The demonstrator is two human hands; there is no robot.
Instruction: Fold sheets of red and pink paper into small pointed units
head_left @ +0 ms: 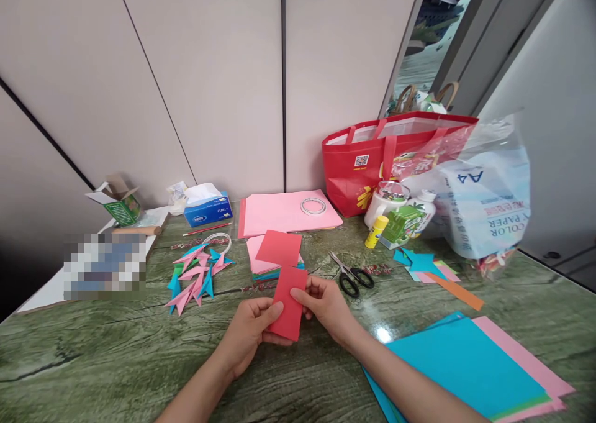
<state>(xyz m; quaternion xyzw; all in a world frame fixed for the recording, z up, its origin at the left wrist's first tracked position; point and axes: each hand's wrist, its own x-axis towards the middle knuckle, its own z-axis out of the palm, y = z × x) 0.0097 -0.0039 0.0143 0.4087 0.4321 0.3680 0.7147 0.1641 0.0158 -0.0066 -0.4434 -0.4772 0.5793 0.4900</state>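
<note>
Both my hands hold a folded red paper rectangle [289,302] upright just above the green table [116,354]. My left hand [251,333] pinches its lower left edge with thumb on the front. My right hand [326,305] grips its right edge. Behind it lies a red square sheet [279,248] on a small stack of coloured squares [261,268]. Black-handled scissors [351,274] lie just right of my right hand.
Folded pink and blue paper points [195,277] lie at the left. Large pink sheets [284,215] with a tape ring [313,206], a tissue box [207,209], a red bag [372,162], glue stick [375,231], A4 paper pack [484,205] stand behind. Blue and pink sheets [470,364] lie at right.
</note>
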